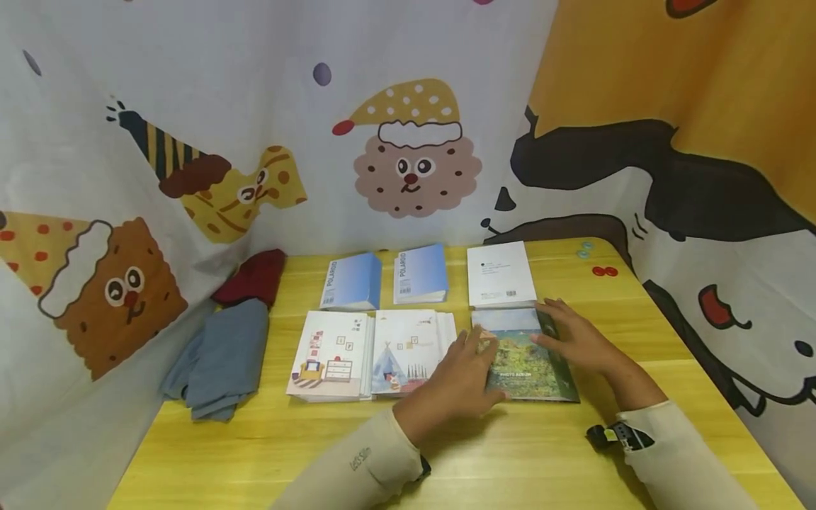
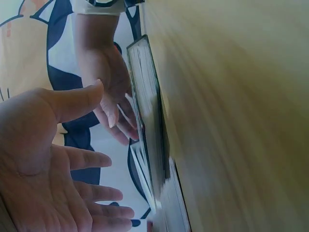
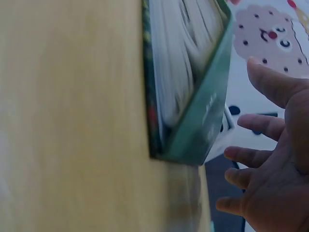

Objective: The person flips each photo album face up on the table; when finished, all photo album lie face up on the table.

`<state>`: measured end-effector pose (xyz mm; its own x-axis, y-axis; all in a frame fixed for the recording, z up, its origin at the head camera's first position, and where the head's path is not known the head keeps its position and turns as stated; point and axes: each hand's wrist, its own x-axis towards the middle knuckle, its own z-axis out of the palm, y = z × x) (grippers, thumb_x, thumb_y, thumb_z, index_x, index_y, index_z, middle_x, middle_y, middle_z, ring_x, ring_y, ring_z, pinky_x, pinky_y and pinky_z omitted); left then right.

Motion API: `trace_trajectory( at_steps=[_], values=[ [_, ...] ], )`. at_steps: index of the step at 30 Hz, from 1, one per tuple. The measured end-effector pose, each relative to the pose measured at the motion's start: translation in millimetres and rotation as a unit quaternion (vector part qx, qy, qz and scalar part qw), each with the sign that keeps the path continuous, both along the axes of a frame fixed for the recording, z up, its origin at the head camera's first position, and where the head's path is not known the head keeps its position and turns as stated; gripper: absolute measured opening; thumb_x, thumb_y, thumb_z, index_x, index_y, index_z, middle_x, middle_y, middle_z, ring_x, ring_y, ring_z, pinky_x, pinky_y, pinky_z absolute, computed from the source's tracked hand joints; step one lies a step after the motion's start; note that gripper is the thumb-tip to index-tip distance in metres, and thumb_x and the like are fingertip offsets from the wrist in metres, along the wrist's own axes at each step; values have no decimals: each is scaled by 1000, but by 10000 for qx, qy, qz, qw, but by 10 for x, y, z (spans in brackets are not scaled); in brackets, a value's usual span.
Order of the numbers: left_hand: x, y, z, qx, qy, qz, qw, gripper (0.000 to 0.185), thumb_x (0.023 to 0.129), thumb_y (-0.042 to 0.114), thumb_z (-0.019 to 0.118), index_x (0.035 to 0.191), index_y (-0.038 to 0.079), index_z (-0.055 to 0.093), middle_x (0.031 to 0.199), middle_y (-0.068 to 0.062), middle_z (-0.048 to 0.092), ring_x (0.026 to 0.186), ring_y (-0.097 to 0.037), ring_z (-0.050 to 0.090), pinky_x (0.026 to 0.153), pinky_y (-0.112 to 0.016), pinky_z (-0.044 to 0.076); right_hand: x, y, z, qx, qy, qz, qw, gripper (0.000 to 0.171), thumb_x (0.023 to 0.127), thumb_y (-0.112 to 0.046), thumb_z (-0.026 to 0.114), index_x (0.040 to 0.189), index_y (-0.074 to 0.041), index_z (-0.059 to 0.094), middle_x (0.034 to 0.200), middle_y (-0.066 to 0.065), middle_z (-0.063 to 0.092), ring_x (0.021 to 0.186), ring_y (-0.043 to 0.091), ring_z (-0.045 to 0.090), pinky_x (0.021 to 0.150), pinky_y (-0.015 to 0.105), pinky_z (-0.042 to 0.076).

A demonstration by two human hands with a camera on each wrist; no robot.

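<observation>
From above, my left hand (image 1: 460, 377) and right hand (image 1: 576, 341) lie with relaxed fingers on the glossy green photo album (image 1: 526, 354), flat on the yellow wooden table (image 1: 255, 453). My left wrist view shows an open palm (image 2: 43, 164) beside it. My right wrist view shows spread fingers (image 3: 270, 179) near its spine (image 3: 205, 111), gripping nothing.

green album (image 1: 529, 361), yellow table (image 1: 268, 453)

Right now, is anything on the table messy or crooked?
Mostly tidy: the albums lie in neat rows. The green photo album between the left hand and right hand sits slightly askew. Blue cloth and red cloth lie crumpled at the table's left edge.
</observation>
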<state>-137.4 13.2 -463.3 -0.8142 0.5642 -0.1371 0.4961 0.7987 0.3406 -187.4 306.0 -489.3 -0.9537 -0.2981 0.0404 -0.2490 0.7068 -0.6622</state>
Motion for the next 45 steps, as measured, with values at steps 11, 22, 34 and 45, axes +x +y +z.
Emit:
trace_trajectory(
  at_steps=[11,22,34,45],
  values=[
    [31,170,-81,170,189,-162,9995,89,102,63,69,173,24,34,183,-17,19,170,-41,22,131,-49,41,-52,151,-207,-345,43,40,9994,67,107,-29,73,165,-6,48,172,32,35,157,64,30,114,87,33],
    [34,239,-216,156,271,-173,9994,76,103,60,69,168,27,46,179,-13,32,169,-34,27,117,-42,56,-45,223,-299,-306,-145,-157,9993,69,107,-34,73,166,-8,47,174,33,32,159,65,24,117,87,28],
    [46,277,-259,149,354,-91,9992,71,104,52,71,167,28,47,177,-12,34,167,-36,30,117,-40,56,-43,254,-282,-632,199,-127,9977,65,104,-24,77,161,-4,53,165,32,43,150,61,40,116,81,37],
    [73,235,-223,1007,-481,-569,9921,88,108,58,56,176,38,3,184,-13,14,160,-34,44,122,-41,52,7,263,-157,-3132,194,-72,9495,55,108,-1,64,161,-6,50,139,-11,67,103,1,73,66,29,67]
  ],
)
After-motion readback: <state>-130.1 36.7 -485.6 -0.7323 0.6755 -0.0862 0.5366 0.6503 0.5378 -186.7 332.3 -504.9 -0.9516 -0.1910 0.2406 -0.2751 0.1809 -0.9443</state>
